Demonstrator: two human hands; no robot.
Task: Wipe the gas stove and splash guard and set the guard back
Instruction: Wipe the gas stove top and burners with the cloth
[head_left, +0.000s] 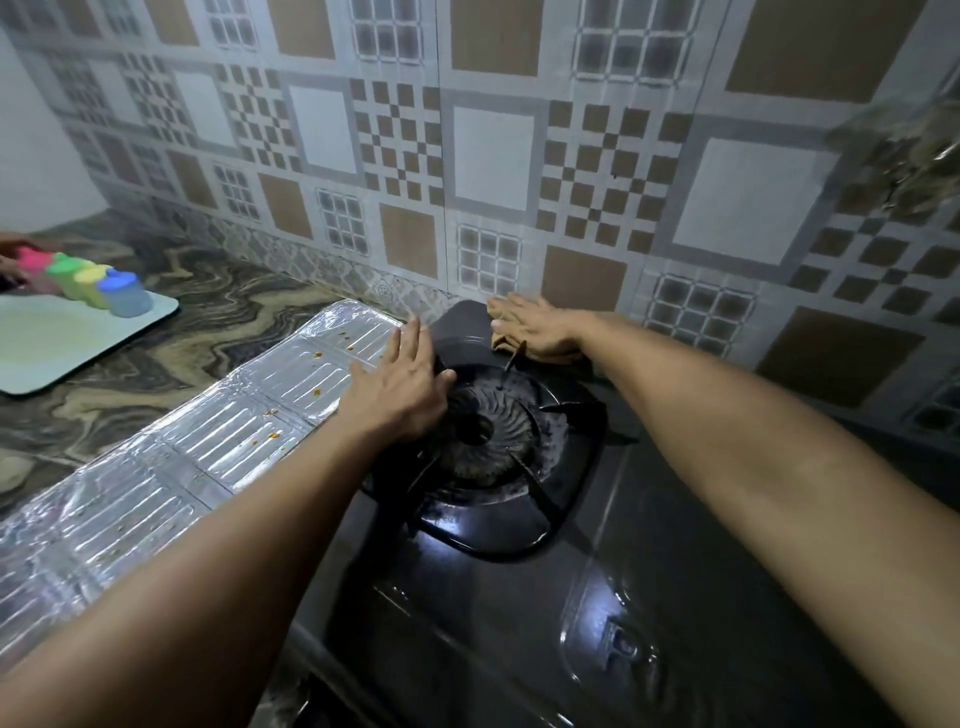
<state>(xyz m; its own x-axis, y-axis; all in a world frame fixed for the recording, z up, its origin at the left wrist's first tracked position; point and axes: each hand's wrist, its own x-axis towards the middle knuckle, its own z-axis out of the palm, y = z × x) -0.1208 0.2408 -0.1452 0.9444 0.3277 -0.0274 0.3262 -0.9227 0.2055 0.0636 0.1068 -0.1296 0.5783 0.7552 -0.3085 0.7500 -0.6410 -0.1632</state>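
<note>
I see my left hand (402, 387) flat, fingers spread, at the gas stove (519, 597) edge beside the foil splash guard (208, 441) lying on the desk; right hand (535, 327) presses a cloth (506, 340) open-palmed at the stove's back.

Two bare forearms reach in from the bottom edge — no sleeve shows on either, as far back as the view runs. The left hand (400, 387) is bare too: no glove, ring or band visible on it. The right hand (535, 327) is likewise ungloved, and its wrist carries no watch or bracelet — fingernails too blurred to tell.
</note>
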